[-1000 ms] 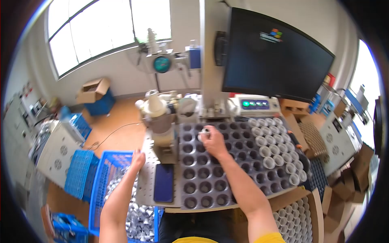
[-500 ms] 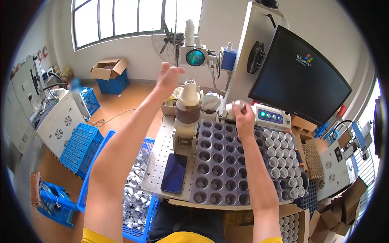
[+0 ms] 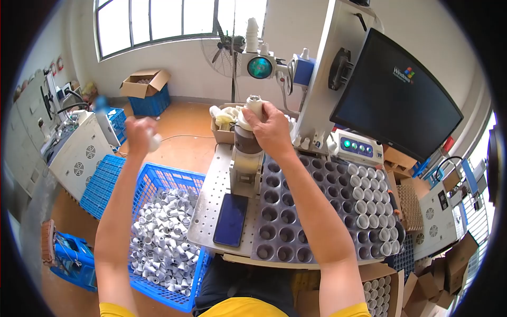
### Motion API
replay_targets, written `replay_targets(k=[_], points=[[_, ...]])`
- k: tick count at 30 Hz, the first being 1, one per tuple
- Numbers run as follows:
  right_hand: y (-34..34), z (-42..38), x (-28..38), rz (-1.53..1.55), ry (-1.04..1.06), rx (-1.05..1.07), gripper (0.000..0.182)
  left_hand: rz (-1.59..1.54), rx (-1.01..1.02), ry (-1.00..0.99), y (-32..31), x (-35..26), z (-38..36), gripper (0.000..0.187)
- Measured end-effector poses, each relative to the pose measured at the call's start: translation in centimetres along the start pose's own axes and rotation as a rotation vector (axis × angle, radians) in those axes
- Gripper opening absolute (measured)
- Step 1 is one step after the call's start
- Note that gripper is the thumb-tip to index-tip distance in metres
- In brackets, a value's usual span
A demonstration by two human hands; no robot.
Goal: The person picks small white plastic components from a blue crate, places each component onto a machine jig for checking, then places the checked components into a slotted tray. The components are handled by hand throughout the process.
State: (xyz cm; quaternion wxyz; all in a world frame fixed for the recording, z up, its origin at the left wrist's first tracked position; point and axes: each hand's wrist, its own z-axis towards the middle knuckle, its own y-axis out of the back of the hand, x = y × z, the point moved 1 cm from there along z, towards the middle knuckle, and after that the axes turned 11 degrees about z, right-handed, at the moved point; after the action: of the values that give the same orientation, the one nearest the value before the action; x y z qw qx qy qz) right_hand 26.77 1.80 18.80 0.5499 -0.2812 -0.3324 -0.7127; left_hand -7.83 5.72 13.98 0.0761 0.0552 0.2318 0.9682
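Observation:
My right hand [image 3: 272, 129] is closed around a white plastic cone-shaped part [image 3: 254, 107] at the top of the fixture, with thumb and fingers on its sides. Below it is the fixture's dark round collar [image 3: 247, 141]. My left hand [image 3: 140, 133], blurred by motion, is out to the left above the blue basket, closed on a small white plastic cone-shaped part [image 3: 155, 142]. Many similar white parts lie heaped [image 3: 166, 238] in the blue basket [image 3: 186, 302]. A grey tray [image 3: 280, 240] of round pockets sits on the bench, white parts [image 3: 369, 198] standing in its right side.
A phone [image 3: 231, 219] lies on the perforated metal plate [image 3: 203, 227]. A lens head [image 3: 260, 67] hangs above the fixture. To the right stand a monitor [image 3: 396, 98] and a control box with green buttons [image 3: 359, 147]. A carton [image 3: 224, 134] of white and yellow pieces is behind the fixture.
My left hand has swung left and down from near the fixture. My right hand has moved left from beside the control box onto the fixture, bringing its white part. The view has shifted slightly.

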Motion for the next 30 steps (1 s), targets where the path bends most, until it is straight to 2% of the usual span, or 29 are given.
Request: replay_targets(k=[1,4,5,6,7,8,10,11,12,13,15,16,17,20,22,26,29,30], points=[[0.0,-0.4,0.3,-0.047,-0.003,-0.025,0.036,-0.144,0.124,0.166,-3.7,5.7,-4.5,0.011],[-1.1,0.0,-1.0,-0.114,0.074,-0.054,0.035,0.177,0.056,-0.001,-8.4,17.4,-16.2,0.015],[-1.5,0.0,-2.0,-0.137,0.100,-0.081,0.035,0.049,0.285,0.509,-7.9,18.3,-18.8,0.024],[-1.6,-0.4,-2.8,-0.104,0.183,-0.067,0.035,0.029,0.307,0.528,-9.2,20.4,-22.1,0.025],[-0.8,-1.4,-2.1,-0.094,0.133,-0.068,0.037,0.008,0.328,0.547,-10.4,22.1,-25.2,0.031],[-0.7,-2.5,-3.6,-0.045,0.217,-0.182,0.044,-0.029,0.485,0.529,-8.2,19.5,-24.7,0.037],[2.1,-6.1,-3.2,-0.106,0.097,-0.155,0.054,-0.050,0.301,0.430,-9.8,18.6,-27.4,0.026],[4.9,-8.4,-1.5,0.020,0.040,-0.122,0.057,-0.168,0.492,0.524,-10.0,17.3,-27.4,0.022],[7.2,-10.5,-1.7,-0.065,0.077,-0.149,0.054,-0.266,0.683,0.627,-8.8,15.9,-27.2,0.017],[9.3,-12.5,-2.3,-0.145,0.119,-0.164,0.051,-0.364,0.647,0.587,-8.5,14.6,-27.4,0.015],[15.1,-16.9,-2.2,-0.270,0.010,-0.205,0.043,-0.561,0.565,0.517,-8.0,11.7,-28.1,0.013],[18.5,-19.1,-2.0,-0.375,-0.035,-0.228,0.037,-0.650,0.500,0.605,-6.0,7.5,-26.4,0.018],[21.8,-21.1,-1.9,-0.397,-0.155,-0.263,0.035,-0.672,0.490,0.559,-4.7,5.0,-25.2,0.020],[31.6,-26.8,0.0,-0.867,-0.350,-0.373,0.033,-0.820,0.440,0.480,-0.5,-2.6,-21.7,0.031],[36.2,-29.2,2.3,-1.063,-0.561,-0.279,0.038,-0.836,0.487,0.468,0.3,-6.1,-20.2,0.031],[39.0,-30.7,4.5,-1.026,-0.855,-0.019,0.042,-0.866,0.506,0.318,-0.8,-11.4,-18.7,0.032],[41.2,-32.4,0.6,-0.955,-0.854,0.129,0.046,-0.933,0.549,0.278,-1.7,-14.6,-18.3,0.030],[41.0,-32.6,0.0,-0.969,-0.800,0.109,0.046,-0.953,0.578,0.287,-1.7,-15.5,-18.4,0.029]])
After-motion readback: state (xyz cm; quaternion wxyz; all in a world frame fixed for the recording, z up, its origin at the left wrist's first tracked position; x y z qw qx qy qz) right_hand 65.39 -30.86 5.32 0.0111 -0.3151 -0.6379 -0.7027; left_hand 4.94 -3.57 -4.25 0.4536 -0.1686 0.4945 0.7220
